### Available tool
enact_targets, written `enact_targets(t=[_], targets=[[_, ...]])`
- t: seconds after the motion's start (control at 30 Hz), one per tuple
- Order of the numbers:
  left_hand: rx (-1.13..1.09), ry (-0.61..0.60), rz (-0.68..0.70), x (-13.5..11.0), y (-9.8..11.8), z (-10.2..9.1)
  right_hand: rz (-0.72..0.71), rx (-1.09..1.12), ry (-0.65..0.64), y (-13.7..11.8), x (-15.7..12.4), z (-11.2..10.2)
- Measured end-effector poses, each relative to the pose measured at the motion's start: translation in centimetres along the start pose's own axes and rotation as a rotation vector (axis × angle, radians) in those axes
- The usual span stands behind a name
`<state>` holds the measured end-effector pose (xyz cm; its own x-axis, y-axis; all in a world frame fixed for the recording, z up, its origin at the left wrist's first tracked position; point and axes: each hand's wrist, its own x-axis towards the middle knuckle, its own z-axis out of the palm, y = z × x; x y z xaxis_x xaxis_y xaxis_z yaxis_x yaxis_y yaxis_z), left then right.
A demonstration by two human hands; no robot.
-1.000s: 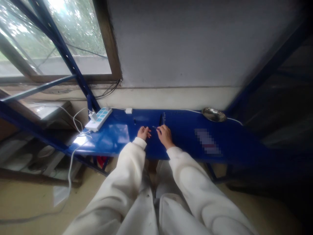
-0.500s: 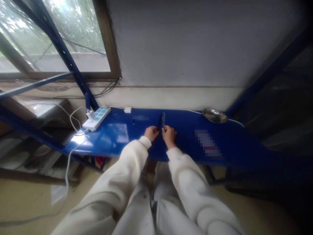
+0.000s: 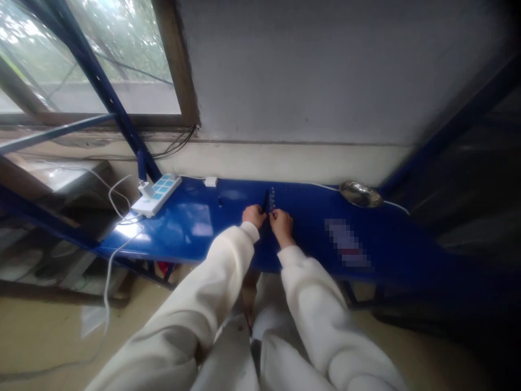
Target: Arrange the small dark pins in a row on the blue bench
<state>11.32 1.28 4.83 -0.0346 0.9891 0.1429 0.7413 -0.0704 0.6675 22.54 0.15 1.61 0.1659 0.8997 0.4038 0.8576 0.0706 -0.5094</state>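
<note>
As the left hand (image 3: 254,215) and right hand (image 3: 281,221) are pinching its near end, the slim dark tool (image 3: 266,201) is pointing lengthwise toward the wall (image 3: 305,81).

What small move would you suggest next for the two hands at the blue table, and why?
Probably lift the dark slim piece slightly off the blue table: left hand and right hand meet at it, nearly touching, detail blurred.
</note>
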Motion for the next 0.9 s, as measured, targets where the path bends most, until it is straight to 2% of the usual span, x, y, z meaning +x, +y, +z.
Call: enact_targets(t=[0.23, 0.37, 0.53, 0.67, 0.77, 0.9], targets=[[0.128, -0.02, 0.008, 0.0, -0.1, 0.1, 0.027, -0.019, -0.036, 0.0, 0.1, 0.0], [0.116, 0.0, -0.009, -0.1, -0.1, 0.3, 0.024, -0.004, -0.031, 0.0, 0.1, 0.0], [0.179, -0.048, -0.011, -0.3, -0.4, -0.2, 0.023, 0.006, -0.006, -0.1, -0.1, -0.1], [0.254, -0.059, 0.089, -0.8, -1.2, -1.9, 0.018, 0.043, 0.052, -0.2, -0.4, -0.2], [0.322, 0.046, 0.198, -1.0, -1.9, -4.2, 0.019, 0.073, 0.072, -0.4, -0.6, -0.4], [0.456, 0.166, 0.235, -0.5, -2.9, -7.7, 0.014, 0.117, 0.1, -0.7, -0.8, -0.8]])
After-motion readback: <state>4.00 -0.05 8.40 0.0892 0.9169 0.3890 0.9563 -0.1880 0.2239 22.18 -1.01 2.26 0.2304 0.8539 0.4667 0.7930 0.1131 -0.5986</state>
